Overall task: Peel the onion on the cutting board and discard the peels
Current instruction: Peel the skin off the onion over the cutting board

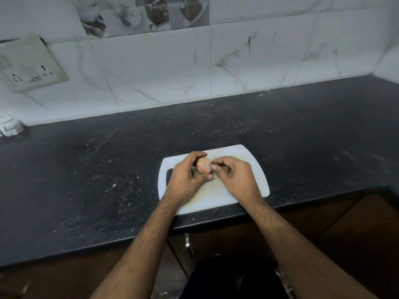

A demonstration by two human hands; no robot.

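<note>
A small pale-brown onion (203, 164) is held just above the white cutting board (248, 167), near the board's far left part. My left hand (184, 180) wraps around it from the left, fingers over the top and thumb below. My right hand (235, 176) is against the onion's right side, its fingertips pinched at the skin there. The lower part of the onion is hidden behind my fingers. No loose peels show on the board.
The board lies at the front edge of a black speckled counter (86, 169). A tiled wall rises behind, with a socket panel (32, 67) at the left. A white crumpled cloth (10, 126) sits at the far left. Brown cabinet fronts (356, 223) are below.
</note>
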